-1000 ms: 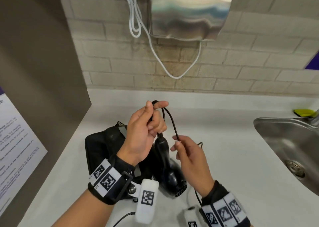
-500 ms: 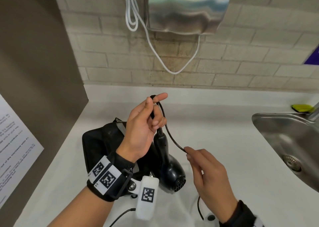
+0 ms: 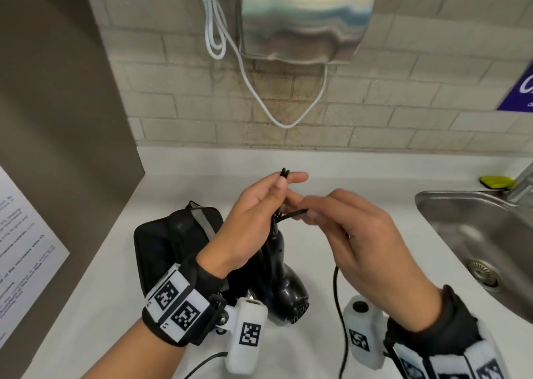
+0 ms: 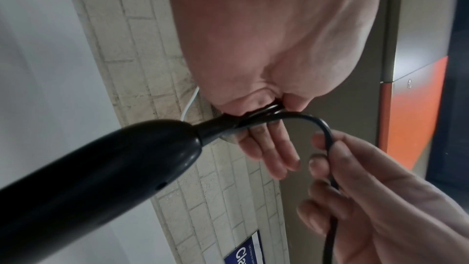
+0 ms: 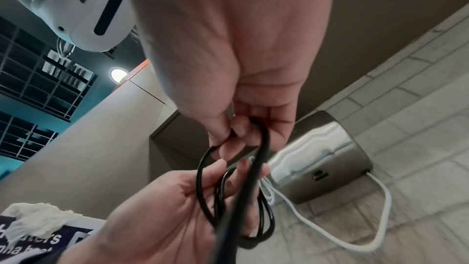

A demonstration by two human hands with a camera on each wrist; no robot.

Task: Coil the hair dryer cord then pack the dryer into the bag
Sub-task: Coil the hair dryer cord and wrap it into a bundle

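The black hair dryer [image 3: 284, 289] hangs nozzle-down over the counter, its handle [image 4: 101, 168] pointing up. My left hand [image 3: 277, 194] pinches several folded loops of the black cord [image 5: 264, 218] just above the handle's end. My right hand [image 3: 305, 212] is close against it on the right and pinches a stretch of the cord [image 4: 327, 138] between thumb and fingers. The rest of the cord [image 3: 337, 292] trails down under my right wrist. The black bag [image 3: 173, 243] lies on the counter to the left, partly hidden behind my left wrist.
A steel sink [image 3: 476, 234] is set into the white counter [image 3: 202, 176] at the right, with a yellow-green sponge [image 3: 496, 181] behind it. A steel hand dryer [image 3: 305, 18] with a white cable [image 3: 259, 98] hangs on the brick wall. A brown partition [image 3: 57, 119] stands at the left.
My right hand has come up from low on the right to meet my left hand, bringing another stretch of cord with it. The left hand and dryer stay about where they were.
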